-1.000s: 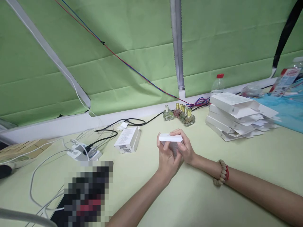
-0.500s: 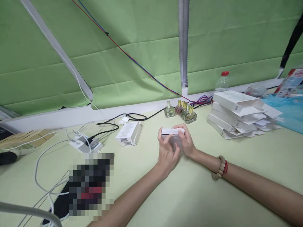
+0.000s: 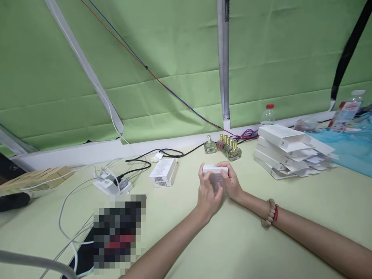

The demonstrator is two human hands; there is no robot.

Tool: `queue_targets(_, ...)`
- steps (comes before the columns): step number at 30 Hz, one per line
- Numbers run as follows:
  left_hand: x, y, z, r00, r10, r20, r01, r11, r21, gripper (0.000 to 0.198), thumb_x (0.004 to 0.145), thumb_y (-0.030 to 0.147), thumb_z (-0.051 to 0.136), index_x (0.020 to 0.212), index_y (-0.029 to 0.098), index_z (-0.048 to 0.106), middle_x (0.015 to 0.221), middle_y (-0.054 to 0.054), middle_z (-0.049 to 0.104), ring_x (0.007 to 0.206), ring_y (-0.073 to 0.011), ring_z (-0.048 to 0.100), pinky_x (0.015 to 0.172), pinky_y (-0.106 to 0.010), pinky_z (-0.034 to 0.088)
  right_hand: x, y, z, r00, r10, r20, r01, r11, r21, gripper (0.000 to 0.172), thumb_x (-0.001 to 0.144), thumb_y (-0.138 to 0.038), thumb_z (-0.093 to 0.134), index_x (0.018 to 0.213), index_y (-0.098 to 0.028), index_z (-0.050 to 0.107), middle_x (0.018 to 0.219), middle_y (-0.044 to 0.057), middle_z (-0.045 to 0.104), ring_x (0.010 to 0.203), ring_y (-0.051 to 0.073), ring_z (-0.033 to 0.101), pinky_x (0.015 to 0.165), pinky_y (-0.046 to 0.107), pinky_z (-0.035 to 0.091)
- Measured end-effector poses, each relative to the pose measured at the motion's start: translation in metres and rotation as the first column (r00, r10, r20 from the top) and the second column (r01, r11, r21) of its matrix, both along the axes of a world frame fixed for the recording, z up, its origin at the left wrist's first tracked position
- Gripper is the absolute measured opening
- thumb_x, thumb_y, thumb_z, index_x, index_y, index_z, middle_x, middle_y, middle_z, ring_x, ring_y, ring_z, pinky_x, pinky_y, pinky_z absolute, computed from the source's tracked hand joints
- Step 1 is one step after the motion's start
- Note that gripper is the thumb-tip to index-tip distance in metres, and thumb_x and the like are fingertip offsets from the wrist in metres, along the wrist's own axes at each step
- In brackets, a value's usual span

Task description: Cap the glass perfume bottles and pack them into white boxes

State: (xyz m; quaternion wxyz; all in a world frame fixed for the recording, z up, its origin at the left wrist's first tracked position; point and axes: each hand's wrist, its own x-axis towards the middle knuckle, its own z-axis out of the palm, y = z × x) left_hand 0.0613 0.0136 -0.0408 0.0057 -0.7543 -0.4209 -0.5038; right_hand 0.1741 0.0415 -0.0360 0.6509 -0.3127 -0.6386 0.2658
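Note:
A small white box (image 3: pixel 214 169) stands upright on the pale green table (image 3: pixel 232 240), held between both hands. My left hand (image 3: pixel 207 194) wraps its near left side, fingers curled on the front face. My right hand (image 3: pixel 231 182) grips its right side, with the thumb on the top edge; a beaded bracelet (image 3: pixel 269 212) is on that wrist. Beyond the box stand several small glass perfume bottles (image 3: pixel 226 143) with gold caps.
A stack of flat white cartons (image 3: pixel 287 151) lies at the right. A white barcoded box (image 3: pixel 163 172) lies to the left, near a power strip (image 3: pixel 112 184) with tangled cables. A plastic bottle (image 3: pixel 267 114) stands by the green wall. A blurred dark item (image 3: pixel 117 232) sits front left.
Both hands lowered the white box toward the table and kept hold of it. The camera view tilted and shifted a little; nothing else moved.

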Motion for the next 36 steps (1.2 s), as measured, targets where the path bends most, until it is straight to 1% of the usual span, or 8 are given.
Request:
queue_targets(3,-0.002,-0.001,0.001,1.000,-0.006,0.008,0.006,1.000,-0.007,0.039,0.078,0.012,0.045,0.111,0.022,0.028,0.134,-0.017,0.025,0.109,-0.0197,0.052,0.073,-0.033,0.051,-0.002,-0.003,-0.001,0.998,-0.056,0.023,0.054,0.995,0.089,0.023,0.090,-0.039,0.037,0.096,-0.022,0.052,0.092,0.003,0.055,0.086,0.017,0.055,0.074,0.031,0.046)
queue_targets(6,-0.003,-0.002,0.002,1.000,-0.005,0.012,0.005,1.000,-0.012,0.038,0.076,0.011,0.044,0.109,0.021,0.030,0.132,-0.017,0.028,0.098,-0.0175,0.056,0.070,-0.031,0.051,-0.001,-0.007,-0.003,0.995,-0.081,0.058,0.069,0.978,0.196,0.021,0.091,-0.032,0.037,0.101,-0.023,0.053,0.102,0.005,0.052,0.102,0.019,0.051,0.086,0.034,0.043)
queue_targets(10,-0.005,-0.005,0.002,1.000,0.008,0.023,-0.008,1.000,0.019,0.039,0.076,0.010,0.043,0.112,0.022,0.032,0.132,-0.016,0.029,0.080,-0.0122,0.058,0.063,-0.028,0.051,0.001,-0.013,-0.005,0.986,-0.069,0.153,0.027,0.966,0.259,0.024,0.091,-0.028,0.037,0.108,-0.025,0.054,0.108,0.007,0.050,0.103,0.019,0.052,0.084,0.036,0.045)
queue_targets(13,-0.007,-0.006,0.002,1.000,0.012,0.016,-0.012,1.000,0.013,0.037,0.077,0.009,0.041,0.110,0.023,0.036,0.131,-0.014,0.032,0.070,-0.0089,0.057,0.058,-0.026,0.050,0.002,-0.016,-0.003,0.987,-0.069,0.143,0.029,0.963,0.269,0.024,0.090,-0.029,0.038,0.108,-0.025,0.054,0.106,0.007,0.053,0.104,0.021,0.052,0.084,0.037,0.046)
queue_targets(18,-0.010,-0.007,0.000,0.999,0.016,-0.050,-0.013,0.999,0.050,0.036,0.076,0.008,0.040,0.108,0.024,0.041,0.132,-0.013,0.033,0.065,-0.0082,0.057,0.053,-0.024,0.048,0.004,-0.020,-0.003,0.995,-0.076,0.070,0.058,0.973,0.221,0.026,0.092,-0.031,0.034,0.106,-0.025,0.055,0.099,0.005,0.056,0.095,0.019,0.054,0.081,0.035,0.046)
queue_targets(23,-0.009,-0.006,-0.002,0.992,0.013,-0.125,-0.002,0.996,0.093,0.043,0.074,0.007,0.040,0.113,0.024,0.041,0.137,-0.016,0.032,0.070,-0.0108,0.059,0.052,-0.024,0.048,0.009,-0.017,-0.004,0.995,-0.095,0.002,0.093,0.981,0.171,0.028,0.093,-0.033,0.031,0.107,-0.025,0.053,0.103,0.005,0.057,0.098,0.019,0.054,0.085,0.034,0.044)
queue_targets(30,-0.008,-0.005,-0.002,0.990,-0.013,-0.140,0.023,0.997,0.070,0.045,0.076,0.006,0.038,0.116,0.025,0.044,0.141,-0.015,0.032,0.075,-0.0112,0.061,0.052,-0.021,0.046,0.017,-0.017,-0.001,0.996,-0.074,0.055,0.056,0.960,0.274,0.028,0.093,-0.028,0.029,0.100,-0.025,0.056,0.099,0.005,0.057,0.098,0.019,0.053,0.087,0.038,0.041)
queue_targets(36,-0.004,-0.007,0.002,0.993,-0.018,-0.120,0.018,1.000,-0.004,0.042,0.076,0.008,0.037,0.115,0.024,0.044,0.143,-0.015,0.031,0.059,-0.0069,0.056,0.051,-0.023,0.045,0.019,-0.018,-0.001,0.992,-0.089,0.089,0.064,0.966,0.252,0.028,0.093,-0.030,0.031,0.097,-0.024,0.058,0.098,0.007,0.057,0.098,0.020,0.053,0.085,0.040,0.043)
